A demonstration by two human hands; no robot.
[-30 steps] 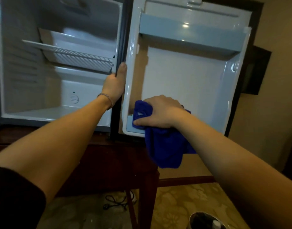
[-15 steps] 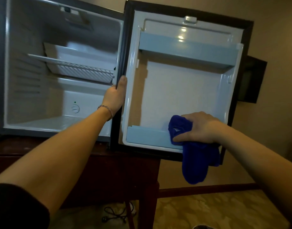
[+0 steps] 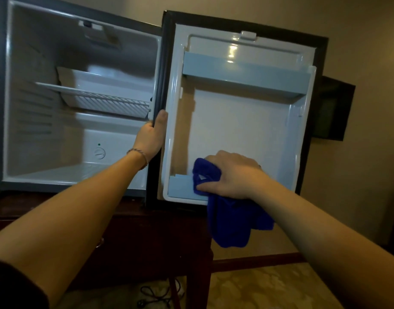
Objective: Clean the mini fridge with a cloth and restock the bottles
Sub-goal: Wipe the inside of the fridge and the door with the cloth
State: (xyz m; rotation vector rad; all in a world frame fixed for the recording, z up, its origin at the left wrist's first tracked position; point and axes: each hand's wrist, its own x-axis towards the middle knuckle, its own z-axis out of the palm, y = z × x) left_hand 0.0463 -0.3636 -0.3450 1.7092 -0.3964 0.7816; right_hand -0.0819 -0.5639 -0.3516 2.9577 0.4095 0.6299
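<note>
The mini fridge (image 3: 44, 130) stands open on a dark wooden table, its white inside bare apart from a wire shelf (image 3: 98, 100). Its door (image 3: 242, 128) is swung wide to the right, inner side facing me. My left hand (image 3: 152, 137) grips the hinge-side edge of the door. My right hand (image 3: 230, 175) presses a blue cloth (image 3: 230, 221) onto the left part of the door's bottom shelf rail (image 3: 180, 188); most of the cloth hangs below the door. No bottles are in view.
The upper door shelf (image 3: 242, 73) is grey and holds nothing. A thermostat dial (image 3: 99, 153) sits on the fridge's back wall. A dark panel (image 3: 332, 108) is on the wall behind the door. A black cable (image 3: 156, 296) lies on the patterned floor under the table (image 3: 147, 230).
My right hand slid the cloth from the left of the bottom door rail to the right, then back to the left. My left hand kept its hold on the door edge.
</note>
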